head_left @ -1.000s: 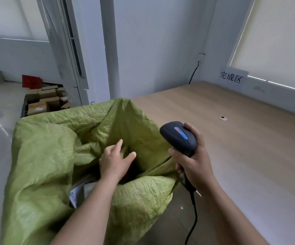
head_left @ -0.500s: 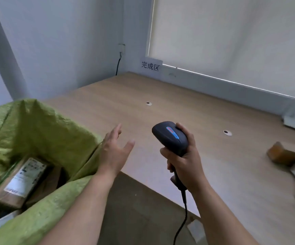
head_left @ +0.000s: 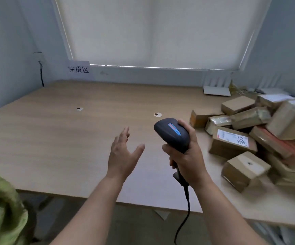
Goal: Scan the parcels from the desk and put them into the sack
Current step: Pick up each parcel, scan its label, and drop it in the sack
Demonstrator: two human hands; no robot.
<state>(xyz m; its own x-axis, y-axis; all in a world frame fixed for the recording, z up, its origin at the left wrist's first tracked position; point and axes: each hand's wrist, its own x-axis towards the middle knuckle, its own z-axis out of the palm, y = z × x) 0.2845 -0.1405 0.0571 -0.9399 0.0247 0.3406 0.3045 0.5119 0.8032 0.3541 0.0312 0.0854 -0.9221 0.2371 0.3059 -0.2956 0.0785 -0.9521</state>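
A pile of brown cardboard parcels [head_left: 259,131] lies on the right side of the wooden desk [head_left: 55,138]. One parcel with a white label [head_left: 231,142] faces me at the pile's near left. My right hand [head_left: 187,156] grips a black handheld scanner [head_left: 173,133] with a cable hanging down, just left of the pile. My left hand [head_left: 123,154] hovers over the desk's middle, fingers straight and spread, holding nothing. A corner of the green sack [head_left: 0,209] shows at the bottom left, below the desk's edge.
A white sign with black characters [head_left: 78,69] stands against the back wall under a window blind. A white router [head_left: 216,90] sits at the back right. Two round cable holes [head_left: 157,114] mark the desktop. A black cord [head_left: 41,75] runs down the left wall.
My view has swung right from the sack to the desk. My left hand has come out of the sack, empty, and now hovers over the desk. The parcel pile has come into view.
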